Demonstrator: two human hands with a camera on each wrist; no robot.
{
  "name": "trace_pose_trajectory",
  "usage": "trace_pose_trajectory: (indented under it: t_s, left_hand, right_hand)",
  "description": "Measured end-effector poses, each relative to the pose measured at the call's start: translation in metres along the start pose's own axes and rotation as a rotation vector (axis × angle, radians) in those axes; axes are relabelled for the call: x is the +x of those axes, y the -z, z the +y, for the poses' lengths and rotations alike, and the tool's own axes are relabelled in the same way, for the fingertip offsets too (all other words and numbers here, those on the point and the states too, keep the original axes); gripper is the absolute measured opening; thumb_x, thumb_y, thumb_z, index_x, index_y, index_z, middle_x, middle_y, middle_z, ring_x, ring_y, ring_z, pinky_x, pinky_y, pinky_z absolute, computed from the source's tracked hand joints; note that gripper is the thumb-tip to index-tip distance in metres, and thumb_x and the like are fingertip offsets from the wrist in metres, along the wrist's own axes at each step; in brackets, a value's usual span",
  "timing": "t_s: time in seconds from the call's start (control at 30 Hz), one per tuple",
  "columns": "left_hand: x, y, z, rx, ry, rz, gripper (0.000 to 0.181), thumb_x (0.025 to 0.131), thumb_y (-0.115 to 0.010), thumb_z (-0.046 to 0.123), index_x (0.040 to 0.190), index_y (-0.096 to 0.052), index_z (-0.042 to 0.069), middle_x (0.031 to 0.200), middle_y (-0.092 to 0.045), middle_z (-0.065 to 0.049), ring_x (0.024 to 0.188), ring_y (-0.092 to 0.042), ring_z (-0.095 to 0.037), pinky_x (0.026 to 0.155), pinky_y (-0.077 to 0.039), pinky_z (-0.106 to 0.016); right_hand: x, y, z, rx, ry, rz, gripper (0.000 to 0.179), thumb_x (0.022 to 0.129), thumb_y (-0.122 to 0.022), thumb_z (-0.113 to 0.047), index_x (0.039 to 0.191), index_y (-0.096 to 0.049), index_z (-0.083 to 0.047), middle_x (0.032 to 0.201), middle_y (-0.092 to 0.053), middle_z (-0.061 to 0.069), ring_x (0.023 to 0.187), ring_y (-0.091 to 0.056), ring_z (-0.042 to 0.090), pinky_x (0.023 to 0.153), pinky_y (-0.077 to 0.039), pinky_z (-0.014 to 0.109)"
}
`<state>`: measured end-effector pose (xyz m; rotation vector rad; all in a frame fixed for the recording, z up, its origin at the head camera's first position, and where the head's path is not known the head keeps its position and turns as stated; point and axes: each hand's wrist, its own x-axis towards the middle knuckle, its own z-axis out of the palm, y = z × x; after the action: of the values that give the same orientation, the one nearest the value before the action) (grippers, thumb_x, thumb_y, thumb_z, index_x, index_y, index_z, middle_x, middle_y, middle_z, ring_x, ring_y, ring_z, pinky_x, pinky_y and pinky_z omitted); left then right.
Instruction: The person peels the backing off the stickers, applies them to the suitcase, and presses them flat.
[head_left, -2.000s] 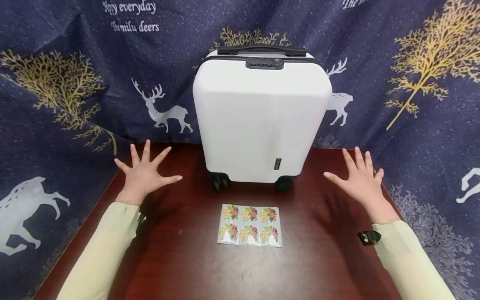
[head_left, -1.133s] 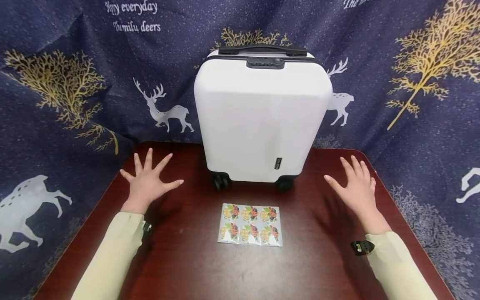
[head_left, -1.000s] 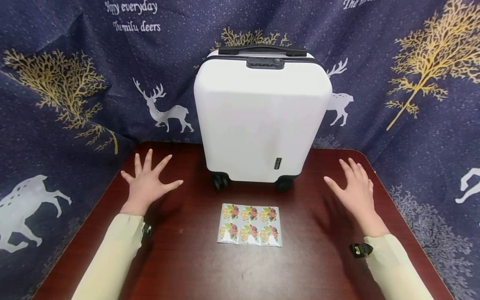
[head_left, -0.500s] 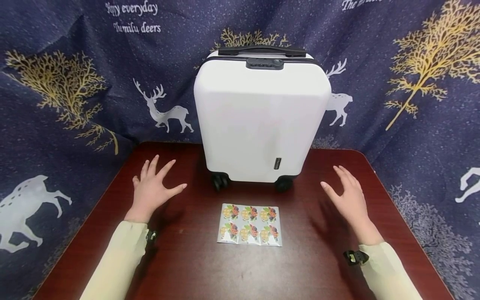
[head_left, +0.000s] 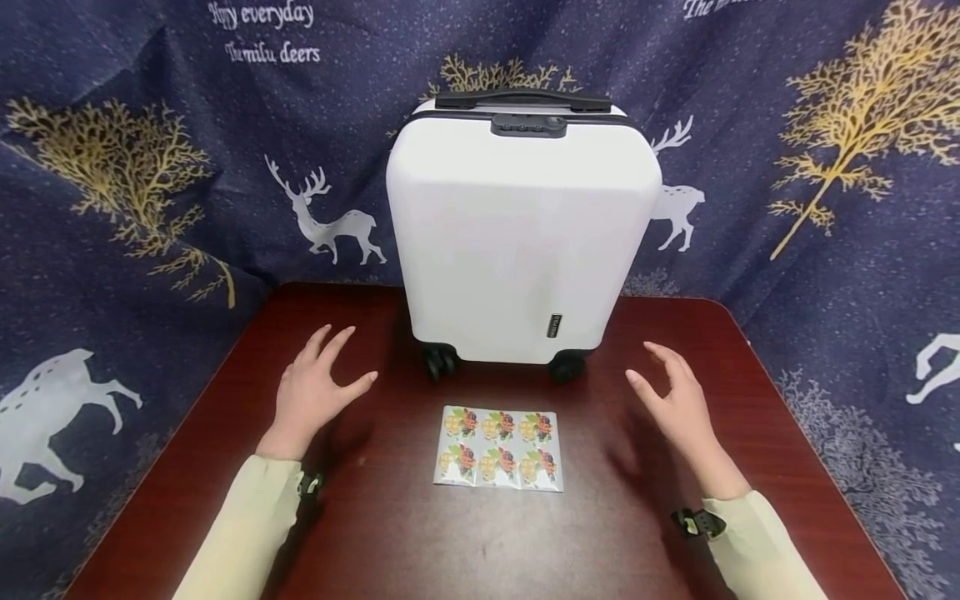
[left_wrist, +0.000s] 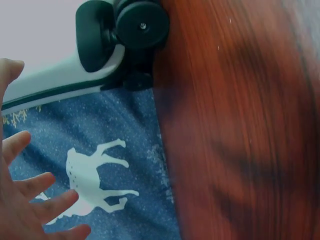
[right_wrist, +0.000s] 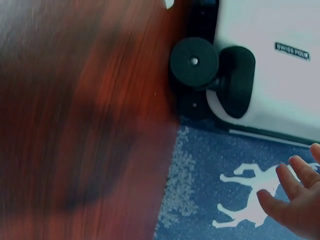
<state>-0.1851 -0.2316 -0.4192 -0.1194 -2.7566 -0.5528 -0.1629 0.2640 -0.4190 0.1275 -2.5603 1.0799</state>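
Sheet (head_left: 498, 448) — glossy, rectangular — lies between left hand (head_left: 306, 396) and right hand (head_left: 681, 410), fingers (head_left: 337, 344) loosely spread.

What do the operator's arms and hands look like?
Left hand and right hand: bare, no gloves. Left sleeve and right sleeve: long, plain pale yellow-green. Something black at each wrist: left band, right band, partly hidden by the sleeves.

left sleeve (head_left: 243, 529), front-left of suitcase (head_left: 517, 242): pale yellow-green, long, plain | left wrist strap (head_left: 309, 485): black, small pale spot | right sleeve (head_left: 756, 546), front-right of suitcase: same colour, creased cuff | right wrist strap (head_left: 705, 524): black, pale patch
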Motion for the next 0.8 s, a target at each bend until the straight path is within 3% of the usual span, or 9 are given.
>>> trace_pose_trajectory:
  t_s: [0.43, 0.8]
  left_hand:
    - [-0.011, -0.019, 0.016, -0.126, 0.017, -0.092, 0.064, 0.093, -0.070, 0.039, 0.148, -0.050, 0.013, 0.156, -0.043, -0.023, 0.123, -0.060, -0.048, 0.089, -0.056, -0.064]
    - [-0.014, -0.030, 0.029, -0.218, 0.042, -0.203, 0.057, 0.094, -0.070, 0.031, 0.144, -0.054, 0.008, 0.150, -0.050, -0.023, 0.135, -0.053, -0.042, 0.107, -0.050, -0.061]
  right_hand:
    - [-0.007, -0.025, -0.010, 0.017, -0.002, -0.099, 0.046, 0.099, -0.068, -0.024, 0.138, -0.056, -0.002, 0.132, -0.065, 0.022, 0.126, -0.058, 0.039, 0.097, -0.049, 0.053]
    - [-0.008, -0.048, -0.023, 0.035, 0.020, -0.172, 0.039, 0.097, -0.070, -0.020, 0.131, -0.063, -0.003, 0.125, -0.068, 0.019, 0.117, -0.063, 0.035, 0.092, -0.055, 0.054]
